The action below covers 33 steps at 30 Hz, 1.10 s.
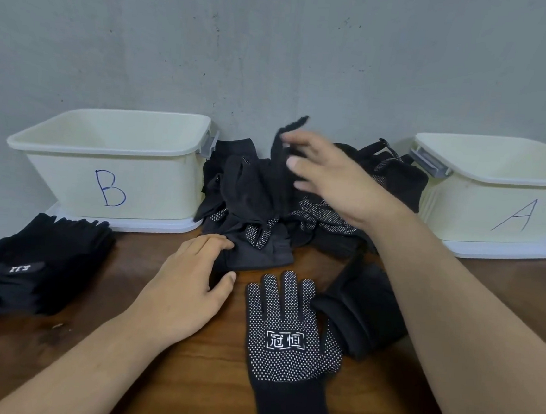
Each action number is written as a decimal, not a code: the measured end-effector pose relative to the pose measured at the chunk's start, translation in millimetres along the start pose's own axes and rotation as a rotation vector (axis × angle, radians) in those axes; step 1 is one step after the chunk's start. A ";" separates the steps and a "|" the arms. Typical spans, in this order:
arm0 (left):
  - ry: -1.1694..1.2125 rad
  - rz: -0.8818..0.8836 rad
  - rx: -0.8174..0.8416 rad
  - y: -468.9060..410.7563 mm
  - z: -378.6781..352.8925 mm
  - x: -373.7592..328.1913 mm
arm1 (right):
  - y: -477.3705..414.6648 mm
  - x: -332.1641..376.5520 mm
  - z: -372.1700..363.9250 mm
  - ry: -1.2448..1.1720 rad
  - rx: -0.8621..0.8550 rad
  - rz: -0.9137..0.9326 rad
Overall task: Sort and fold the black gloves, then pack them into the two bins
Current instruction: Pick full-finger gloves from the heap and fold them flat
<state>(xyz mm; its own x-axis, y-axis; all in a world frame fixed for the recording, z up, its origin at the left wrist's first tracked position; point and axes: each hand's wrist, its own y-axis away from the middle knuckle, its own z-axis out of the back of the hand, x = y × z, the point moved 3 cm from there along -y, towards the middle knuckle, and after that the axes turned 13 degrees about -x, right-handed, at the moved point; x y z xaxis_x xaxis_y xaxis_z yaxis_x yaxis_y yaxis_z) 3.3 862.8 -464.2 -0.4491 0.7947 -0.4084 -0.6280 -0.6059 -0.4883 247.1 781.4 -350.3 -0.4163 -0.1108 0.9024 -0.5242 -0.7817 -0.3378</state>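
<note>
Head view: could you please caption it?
Left hand and right hand sort black gloves heaped between cream bin B and bin A.

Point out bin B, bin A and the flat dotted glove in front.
bin B (pixel 161 190): head view, front wall right of the letter.
bin A (pixel 462 213): head view, front wall left of the letter.
dotted glove (pixel 284 366): head view, palm below the printed label.
</note>
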 end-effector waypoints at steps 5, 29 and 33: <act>-0.002 -0.004 -0.008 -0.3 -0.9 0.4 | -8.2 2.1 24.9 0.306 -0.178 0.061; -0.015 0.018 0.018 0.8 0.6 -0.9 | -11.2 -42.1 66.5 0.768 -0.473 0.076; -0.010 0.019 0.018 1.1 0.9 -0.5 | -15.7 -22.4 76.8 0.344 -0.617 0.142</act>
<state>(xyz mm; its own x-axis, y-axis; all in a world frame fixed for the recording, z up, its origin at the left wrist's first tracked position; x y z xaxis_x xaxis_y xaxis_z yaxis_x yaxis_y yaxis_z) 2.3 861.8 -463.8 -0.4675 0.7835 -0.4095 -0.6309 -0.6201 -0.4662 321.8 749.0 -344.7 -0.6686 0.0934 0.7377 -0.7296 -0.2741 -0.6266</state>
